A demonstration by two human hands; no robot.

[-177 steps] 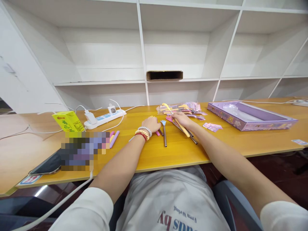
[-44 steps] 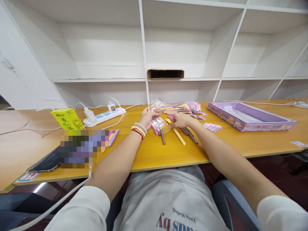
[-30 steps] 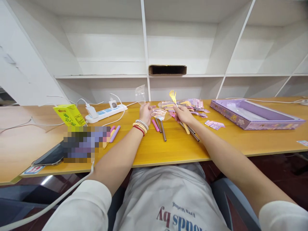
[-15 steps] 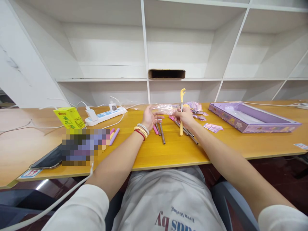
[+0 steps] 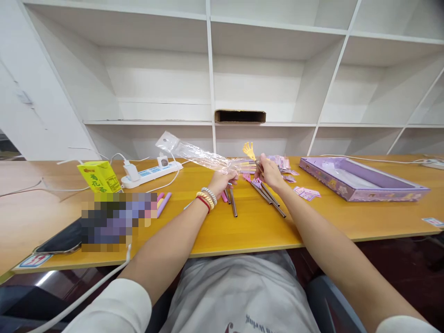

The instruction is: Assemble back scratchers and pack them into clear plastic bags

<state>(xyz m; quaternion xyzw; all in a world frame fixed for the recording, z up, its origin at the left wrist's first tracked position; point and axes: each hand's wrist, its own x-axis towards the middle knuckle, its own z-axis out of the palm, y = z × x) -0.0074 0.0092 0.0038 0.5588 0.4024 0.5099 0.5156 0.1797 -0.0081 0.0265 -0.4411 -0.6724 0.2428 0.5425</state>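
My left hand [image 5: 224, 181] is closed on a long clear plastic bag [image 5: 197, 155], which stretches up and to the left with its hanging-hole end raised. In my right hand [image 5: 271, 172] is a back scratcher [image 5: 249, 149] with a yellow hand-shaped head, tilted up and left near the bag's right end. Whether its handle is inside the bag, I cannot tell. Below my right hand lie purple and pink back scratchers [image 5: 274, 206] with metal shafts. Another metal-shafted piece [image 5: 234, 204] lies below my left hand, its upper end hidden.
Small purple printed cards [image 5: 306, 193] lie right of my hands, before an open purple box [image 5: 360, 189]. To the left are a white power strip [image 5: 152, 173], a yellow carton [image 5: 100, 177], a phone [image 5: 60, 235] and purple sticks [image 5: 164, 205]. White shelves hold a cardboard box [image 5: 240, 116].
My left hand has closed on the plastic bag, whose left end is now lifted off the table. The yellow back scratcher has tilted from upright to the left, its head lower.
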